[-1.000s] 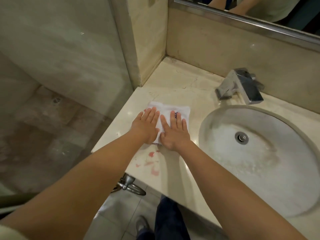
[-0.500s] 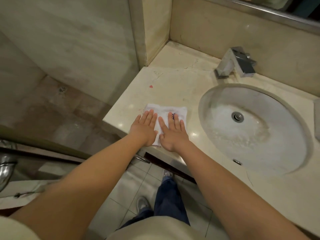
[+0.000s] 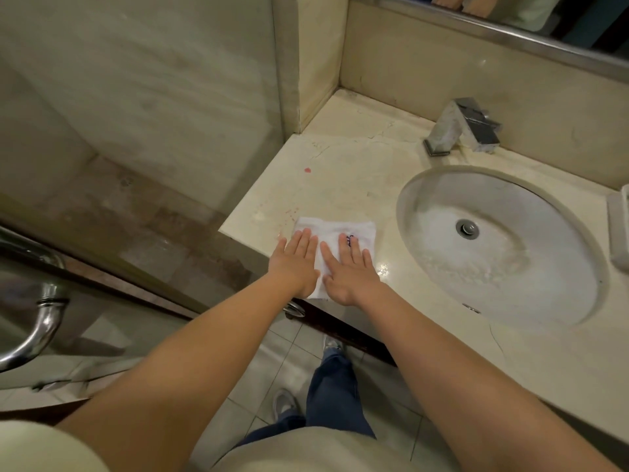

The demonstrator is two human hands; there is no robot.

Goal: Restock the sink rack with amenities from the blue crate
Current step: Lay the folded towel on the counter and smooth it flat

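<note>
Towel spot is tight. The folded white towel (image 3: 335, 233) sits on the front-left corner of the bench (image 3: 340, 158), with its near end right at the front edge, where the hands cover it. Just left of it the bench ends and drops to the floor by the glass shower panel (image 3: 136, 114). On the right there's only a narrow strip of bare stone before the rim of the sink basin (image 3: 439, 195). The real open room is behind the towel, a clear stretch of stone running back to the wall corner.

The faucet (image 3: 459, 127) stands well apart at the back of the basin. A white tray (image 3: 617, 226) pokes in at the far right edge. There's a small red spot (image 3: 307, 170) on the stone behind the towel, plus fainter pink smears by its far-left corner. A chrome door handle (image 3: 41, 318) is low on the left.

Left hand (image 3: 296, 264) and right hand (image 3: 350, 272) lie flat side by side on the towel, fingers straight and pointing away, pressing down and gripping nothing.

The towel's far edge runs left to right, with a dark logo under the right fingers. It looks roughly square, so I can't call a long axis.
</note>
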